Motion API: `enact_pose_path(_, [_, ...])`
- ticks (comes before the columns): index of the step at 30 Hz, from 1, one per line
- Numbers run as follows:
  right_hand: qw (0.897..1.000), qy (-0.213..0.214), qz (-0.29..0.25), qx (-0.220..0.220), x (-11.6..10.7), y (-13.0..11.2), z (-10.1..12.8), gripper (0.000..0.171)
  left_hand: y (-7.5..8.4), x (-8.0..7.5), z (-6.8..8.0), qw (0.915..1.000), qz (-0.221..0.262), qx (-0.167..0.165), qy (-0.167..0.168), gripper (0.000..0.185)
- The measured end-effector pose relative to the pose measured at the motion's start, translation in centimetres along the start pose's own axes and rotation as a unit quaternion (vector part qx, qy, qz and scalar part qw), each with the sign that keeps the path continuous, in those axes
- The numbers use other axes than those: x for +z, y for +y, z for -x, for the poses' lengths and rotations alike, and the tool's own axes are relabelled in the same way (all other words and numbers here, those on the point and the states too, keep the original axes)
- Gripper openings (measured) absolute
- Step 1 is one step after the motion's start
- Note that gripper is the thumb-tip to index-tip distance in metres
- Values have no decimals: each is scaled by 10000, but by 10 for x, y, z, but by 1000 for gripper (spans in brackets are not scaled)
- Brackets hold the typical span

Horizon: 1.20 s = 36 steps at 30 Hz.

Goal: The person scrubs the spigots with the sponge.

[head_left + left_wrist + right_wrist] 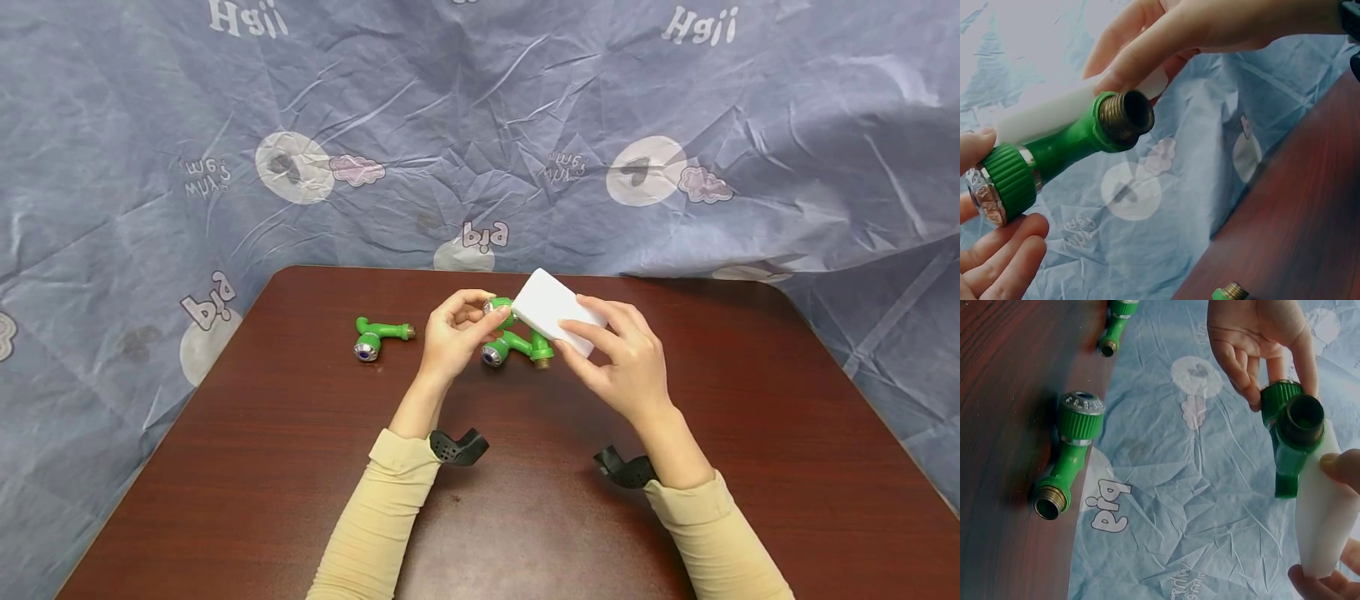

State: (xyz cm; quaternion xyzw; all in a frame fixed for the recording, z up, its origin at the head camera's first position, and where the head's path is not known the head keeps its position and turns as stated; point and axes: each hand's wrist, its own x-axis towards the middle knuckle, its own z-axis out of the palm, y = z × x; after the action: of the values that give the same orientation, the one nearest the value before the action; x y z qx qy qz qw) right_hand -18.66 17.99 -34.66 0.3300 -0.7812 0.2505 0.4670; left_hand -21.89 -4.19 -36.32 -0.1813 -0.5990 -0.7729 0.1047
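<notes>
My left hand point(467, 323) pinches the ribbed knob of a green plastic faucet point(501, 311) and holds it above the table. The left wrist view shows that faucet point(1066, 150) with its brass threaded mouth facing the camera. My right hand point(592, 337) grips a white sponge block point(551, 312) and holds it against the faucet's body. In the right wrist view the sponge point(1322, 519) lies along the held faucet point(1288, 469). A second green faucet point(498, 350) lies on the table just below both hands.
A third green faucet point(375, 336) lies on the dark wooden table point(300, 467), left of my hands. A crumpled blue printed cloth point(480, 125) hangs behind and around the table. Black camera mounts point(459, 447) sit at both wrists.
</notes>
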Motion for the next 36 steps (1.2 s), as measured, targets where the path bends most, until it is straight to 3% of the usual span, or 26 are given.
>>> enact_pose_path(8, [9999, -64, 33, -93, 3, -1, 1, 18, 3, -9, 1, 9960, 566, -421, -546, 34])
enact_pose_path(20, [9993, -234, 57, -290, 5, -5, 2, 19, 6, -17, 0, 9892, 198, -1190, -832, 39])
enact_pose_path(30, [9985, -304, -98, -434, 8, -7, 3, 20, 4, -17, 1, 9842, 200, -1209, -1276, 42])
enact_pose_path(36, [9980, -392, -166, -477, 7, -7, 2, 20, 4, -17, 1, 9834, 272, -1249, -1285, 47])
